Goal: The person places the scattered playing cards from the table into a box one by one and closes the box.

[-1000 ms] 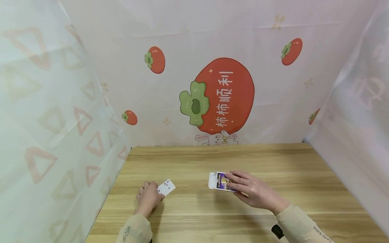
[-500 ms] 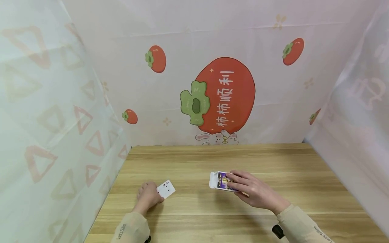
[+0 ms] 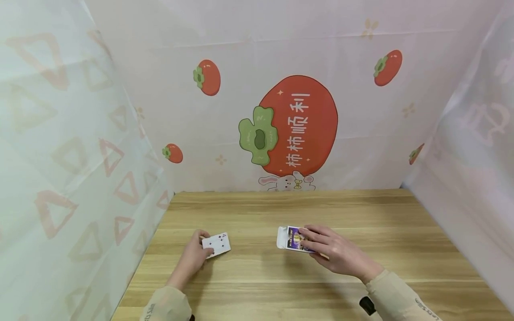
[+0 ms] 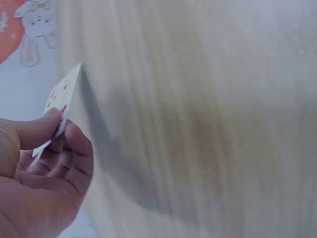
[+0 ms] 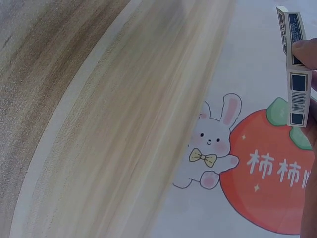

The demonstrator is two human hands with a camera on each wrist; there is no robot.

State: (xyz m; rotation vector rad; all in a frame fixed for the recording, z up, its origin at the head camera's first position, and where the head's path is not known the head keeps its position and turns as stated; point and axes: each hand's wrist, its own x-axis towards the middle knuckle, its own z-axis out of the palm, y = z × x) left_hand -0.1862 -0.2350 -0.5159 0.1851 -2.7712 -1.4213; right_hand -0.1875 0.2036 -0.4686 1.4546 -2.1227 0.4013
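Observation:
My left hand (image 3: 192, 255) pinches a white playing card (image 3: 220, 243) with red pips, its thumb across the face and the fingers curled behind. Seen almost edge-on in the left wrist view, the card (image 4: 67, 94) tilts above the table and casts a shadow. Over the middle right of the table my right hand (image 3: 337, 255) grips a purple playing-card box (image 3: 296, 239), fingers over its printed front. The box's white end flap sticks out open toward the left. In the right wrist view the narrow sides of the box (image 5: 298, 87) show, one with a barcode, under the thumb.
Both hands are over a wood-grain table (image 3: 257, 285). Behind it hangs a white cloth (image 3: 160, 62) printed with red persimmons and a rabbit. More cloth walls stand along the left side (image 3: 80, 187) and right side (image 3: 462, 200).
The left hand has turned the card flatter to the viewer, and its thumb now shows on the card's face. The left forearm has shifted slightly left. Right hand and box stay nearly still.

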